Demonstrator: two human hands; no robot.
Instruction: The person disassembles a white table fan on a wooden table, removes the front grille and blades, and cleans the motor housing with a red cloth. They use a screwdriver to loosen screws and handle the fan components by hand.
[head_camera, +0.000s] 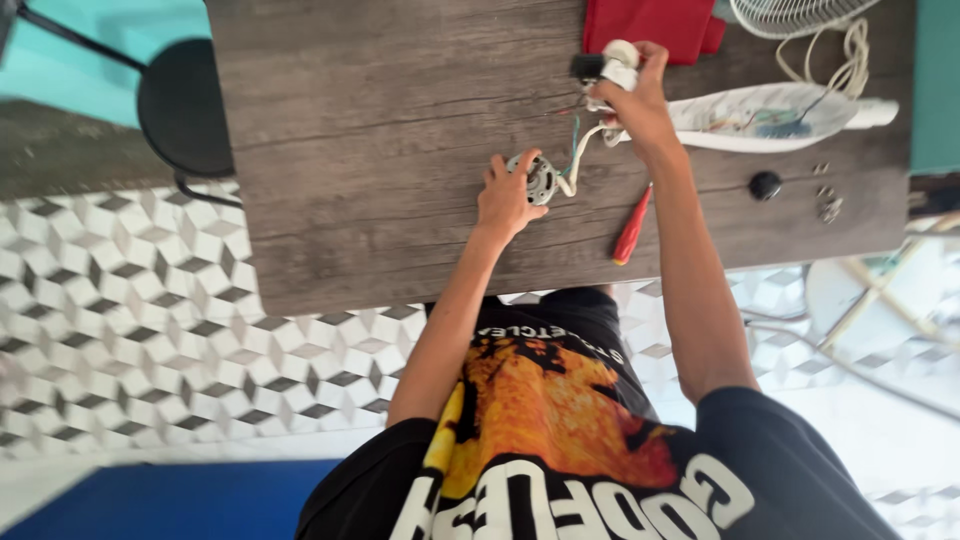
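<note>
The person's black shirt with orange print is nearest. The left hand rests on a small round motor on the grey wooden table, fingers half closed around it. The right hand is clamped on a white part with wires. A red screwdriver lies just beside the right forearm.

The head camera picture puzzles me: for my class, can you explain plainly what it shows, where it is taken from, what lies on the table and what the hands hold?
One camera, worn on the person's head, looks down at their own arms. The left hand rests on a small round metal motor. The right hand grips a white part joined to the motor by thin wires. On the grey wooden table lie a red screwdriver, an opened white housing, a black knob, small screws, red cloth and a fan grille.
</note>
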